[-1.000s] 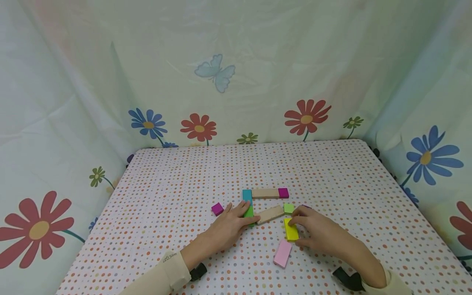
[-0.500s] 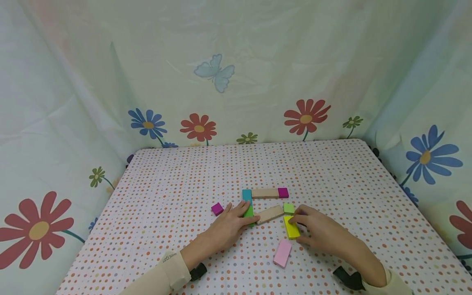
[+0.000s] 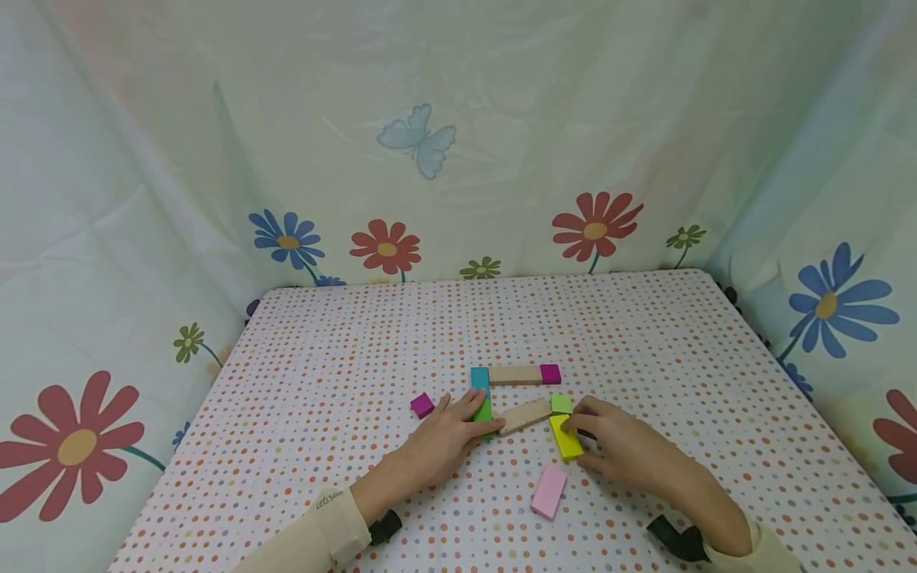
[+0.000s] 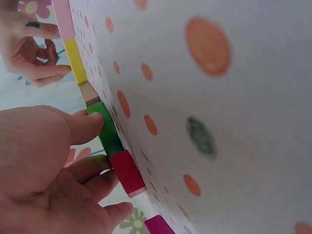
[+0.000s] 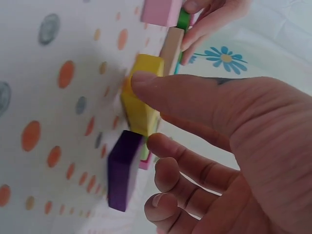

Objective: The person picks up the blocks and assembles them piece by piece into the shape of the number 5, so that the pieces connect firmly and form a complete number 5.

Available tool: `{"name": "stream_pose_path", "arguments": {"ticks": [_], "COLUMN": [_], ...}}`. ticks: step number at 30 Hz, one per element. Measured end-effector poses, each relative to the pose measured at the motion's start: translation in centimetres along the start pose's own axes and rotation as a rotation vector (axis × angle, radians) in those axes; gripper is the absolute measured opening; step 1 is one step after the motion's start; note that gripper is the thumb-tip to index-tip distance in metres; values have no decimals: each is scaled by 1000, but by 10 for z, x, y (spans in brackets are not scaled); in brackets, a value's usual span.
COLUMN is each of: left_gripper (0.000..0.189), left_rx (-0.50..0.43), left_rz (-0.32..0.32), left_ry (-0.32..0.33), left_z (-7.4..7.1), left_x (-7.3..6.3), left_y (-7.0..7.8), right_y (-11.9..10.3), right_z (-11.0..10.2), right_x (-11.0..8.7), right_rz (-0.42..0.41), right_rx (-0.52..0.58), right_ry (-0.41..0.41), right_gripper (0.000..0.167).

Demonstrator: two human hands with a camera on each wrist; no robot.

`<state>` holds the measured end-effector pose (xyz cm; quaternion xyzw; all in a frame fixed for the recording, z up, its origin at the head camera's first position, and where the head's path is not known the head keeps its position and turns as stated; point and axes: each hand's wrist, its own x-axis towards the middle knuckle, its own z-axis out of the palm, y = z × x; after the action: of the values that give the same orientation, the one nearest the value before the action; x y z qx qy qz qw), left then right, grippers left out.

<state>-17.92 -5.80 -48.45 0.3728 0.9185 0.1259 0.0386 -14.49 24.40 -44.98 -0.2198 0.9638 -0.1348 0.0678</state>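
My left hand holds the green block between thumb and fingers; the block's far end meets a blue block. A red block, covered by this hand in the head view, lies against the green one. My right hand pinches a yellow block on the cloth, thumb on its near end. The yellow block's far end is at a light green block. From there a slanted bare-wood block runs to my left thumb. A dark purple block sits under my right fingers.
Beyond the hands, another bare-wood block joins the blue block to a magenta one. A loose magenta block lies left of my left fingers, and a pink block nearer me. A dotted cloth covers the table.
The yellow block has slid away from me up to the light green block and turned slightly, with my right hand moving along. My left hand has stayed put.
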Motion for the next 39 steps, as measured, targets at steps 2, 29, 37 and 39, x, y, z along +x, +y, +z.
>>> {"name": "stream_pose_path", "arguments": {"ticks": [2,29,37,39], "left_gripper": [42,42,42,42], "left_rx": [-2,2,-6,-6], "left_rz": [0,-2,1,3], "left_ry": [3,6,11,15], "left_z": [0,1,1,1], "left_x": [0,0,0,0], "left_y": [0,0,0,0], "right_y": [-1,-32,-32,-32], "right_z": [-2,17,15,15], "right_x": [-1,-22,-23,-23], "right_rz": [-8,-335,-294,-269], "right_rx": [-2,54,86,93], "right_ry": [8,-100,-88,-96], "right_gripper": [39,31,27,26]}}
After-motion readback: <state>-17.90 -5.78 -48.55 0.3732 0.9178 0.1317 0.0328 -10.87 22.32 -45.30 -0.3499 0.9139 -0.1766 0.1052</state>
